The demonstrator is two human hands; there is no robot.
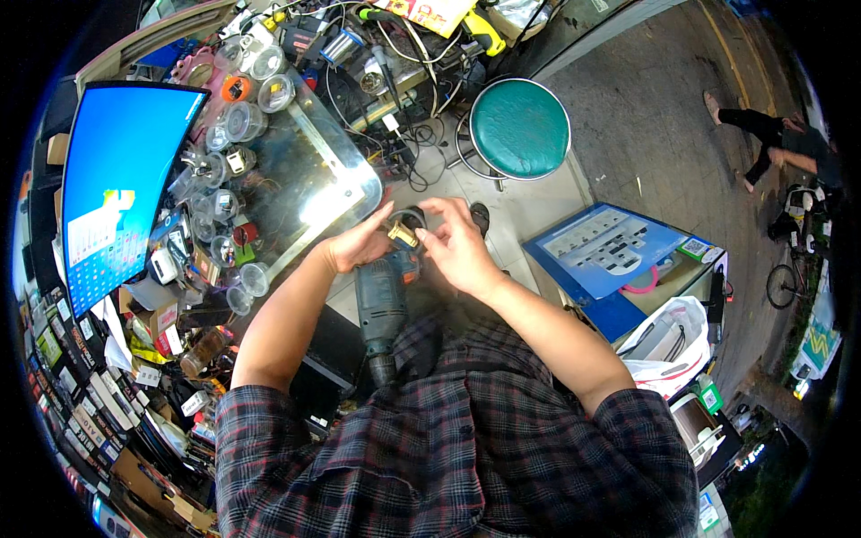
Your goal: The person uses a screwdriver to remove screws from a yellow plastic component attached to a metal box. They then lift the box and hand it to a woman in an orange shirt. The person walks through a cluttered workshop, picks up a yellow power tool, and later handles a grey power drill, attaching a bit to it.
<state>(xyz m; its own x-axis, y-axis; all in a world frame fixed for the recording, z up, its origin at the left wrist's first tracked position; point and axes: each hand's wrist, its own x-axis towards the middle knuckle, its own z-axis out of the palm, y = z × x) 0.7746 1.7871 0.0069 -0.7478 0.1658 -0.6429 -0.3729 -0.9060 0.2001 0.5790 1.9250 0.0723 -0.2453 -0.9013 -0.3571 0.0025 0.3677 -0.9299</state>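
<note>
A dark grey power drill (381,309) lies in front of my body, its chuck pointing back toward my shirt. My left hand (360,244) grips the drill at its far end, thumb stretched forward along it. My right hand (456,244) bends over that same end from the right, its fingertips pinching near a small yellowish part (403,236) set in a dark round opening. Whether that part is loose or fixed to the drill I cannot tell. My fingers hide some of the opening.
On the left, a glass-topped counter (336,166) carries several clear plastic tubs (244,121) and a lit monitor (126,188). A green round stool (520,128) stands ahead. To the right are a blue display case (610,251) and a white plastic bag (668,345). A person (789,148) is outside.
</note>
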